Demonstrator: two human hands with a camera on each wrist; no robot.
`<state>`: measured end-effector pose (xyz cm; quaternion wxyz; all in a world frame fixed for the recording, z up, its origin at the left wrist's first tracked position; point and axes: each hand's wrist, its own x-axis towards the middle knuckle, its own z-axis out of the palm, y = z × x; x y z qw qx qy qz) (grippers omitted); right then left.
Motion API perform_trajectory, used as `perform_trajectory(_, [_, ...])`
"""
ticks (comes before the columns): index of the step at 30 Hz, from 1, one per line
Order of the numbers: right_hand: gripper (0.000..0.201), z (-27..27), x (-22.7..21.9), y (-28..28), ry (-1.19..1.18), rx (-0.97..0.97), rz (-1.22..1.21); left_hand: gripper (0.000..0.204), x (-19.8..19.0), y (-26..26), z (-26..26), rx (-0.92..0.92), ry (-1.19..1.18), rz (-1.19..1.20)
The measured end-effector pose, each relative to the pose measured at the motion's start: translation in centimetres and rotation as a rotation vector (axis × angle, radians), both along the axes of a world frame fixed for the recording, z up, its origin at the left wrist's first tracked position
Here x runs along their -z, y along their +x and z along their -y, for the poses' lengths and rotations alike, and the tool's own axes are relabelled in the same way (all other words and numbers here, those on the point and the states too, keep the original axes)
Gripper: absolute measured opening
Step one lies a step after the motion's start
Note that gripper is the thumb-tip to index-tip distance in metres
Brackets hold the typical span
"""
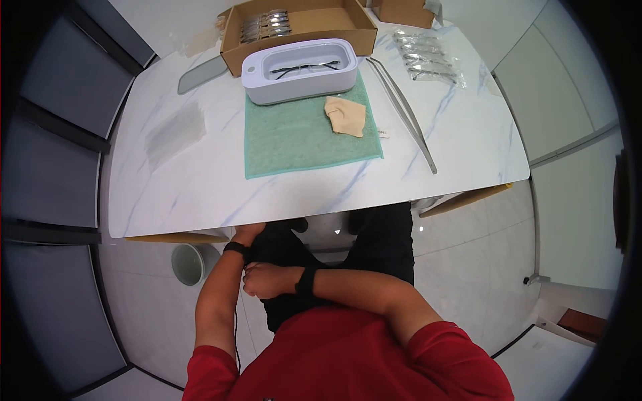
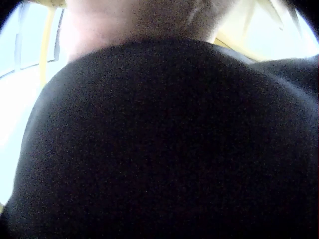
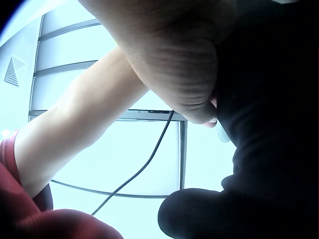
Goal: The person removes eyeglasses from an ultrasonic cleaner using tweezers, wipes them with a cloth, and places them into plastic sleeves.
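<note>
Both hands are low at the lap, below the table's front edge. The left hand lies by the dark trousers, its fingers hidden under the tabletop. Just behind it, the right hand has loosely curled fingers and rests at the left wrist, close to the black wrist strap. Nothing shows in the right hand. On the table stands a white ultrasonic cleaner with black-framed eyeglasses in its basin. It sits on a green cloth, beside a crumpled beige cloth.
Long metal tweezers lie right of the cloth. Behind the cleaner, a cardboard box holds several wrapped eyeglasses. More bagged eyeglasses lie at the back right. Left are a grey tray and clear plastic bags. A bin stands below.
</note>
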<state>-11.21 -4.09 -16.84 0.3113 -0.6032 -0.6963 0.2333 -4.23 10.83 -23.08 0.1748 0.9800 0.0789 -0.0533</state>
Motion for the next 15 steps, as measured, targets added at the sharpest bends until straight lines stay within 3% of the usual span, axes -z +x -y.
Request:
perform_trajectory(6, [0.008,0.3,-0.1,0.3,0.049,0.034,-0.005,0.06,-1.9,0.6,1.5,-0.003,0.051,-0.029])
perform_trajectory(8, [0.01,0.6,-0.4,1.1,0.068,0.048,-0.145,0.06,-2.3,0.6,1.7,0.014,0.08,-0.007])
perform_trajectory(11, [0.01,2.7,-3.7,3.1,-0.032,0.107,-0.34,0.061,-2.2,1.0,2.1,0.004,0.071,0.044])
perform_trajectory(15, [0.011,5.8,-6.6,6.4,-0.039,0.179,-0.281,0.06,-1.0,1.2,1.9,0.011,0.014,0.132])
